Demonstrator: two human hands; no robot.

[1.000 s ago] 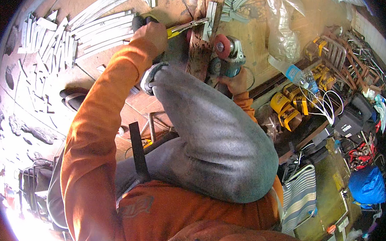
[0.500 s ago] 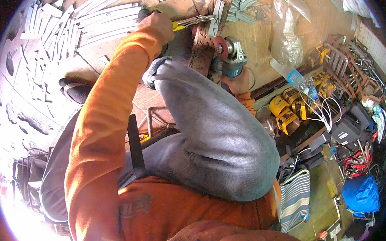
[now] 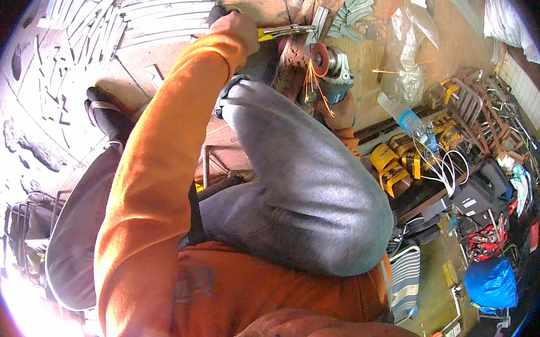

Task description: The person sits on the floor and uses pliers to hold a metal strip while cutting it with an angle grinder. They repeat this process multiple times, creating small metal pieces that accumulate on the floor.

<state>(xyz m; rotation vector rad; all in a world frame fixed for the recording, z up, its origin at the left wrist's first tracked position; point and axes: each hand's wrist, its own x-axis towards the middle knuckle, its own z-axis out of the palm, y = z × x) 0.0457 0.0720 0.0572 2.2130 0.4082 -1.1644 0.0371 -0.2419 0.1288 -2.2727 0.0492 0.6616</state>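
My left hand [image 3: 240,32] is closed around pliers with yellow handles [image 3: 286,30]. The pliers' jaws reach a short flat metal strip [image 3: 318,23] at the edge of a rough wooden block [image 3: 296,71]. Partly hidden behind my raised knee, my right hand [image 3: 343,111] grips a teal and silver angle grinder [image 3: 338,80]. Its reddish disc [image 3: 320,59] is just below the strip's lower end; whether they touch is hard to tell. Orange sparks [image 3: 315,85] fly down from the disc, and a small streak shows to the right.
Many cut metal strips [image 3: 164,23] lie at the upper left, with greenish pieces [image 3: 352,13] beyond the block. On the right are a plastic bottle [image 3: 409,118], yellow tool parts [image 3: 394,167], white cable [image 3: 449,173] and a rack of scrap metal [image 3: 471,107]. My bent knee [image 3: 249,102] is close to the grinder.
Sparks now come off the grinder disc, where there were none before. The whole view has shifted slightly, so hands, pliers and grinder appear a little farther right.
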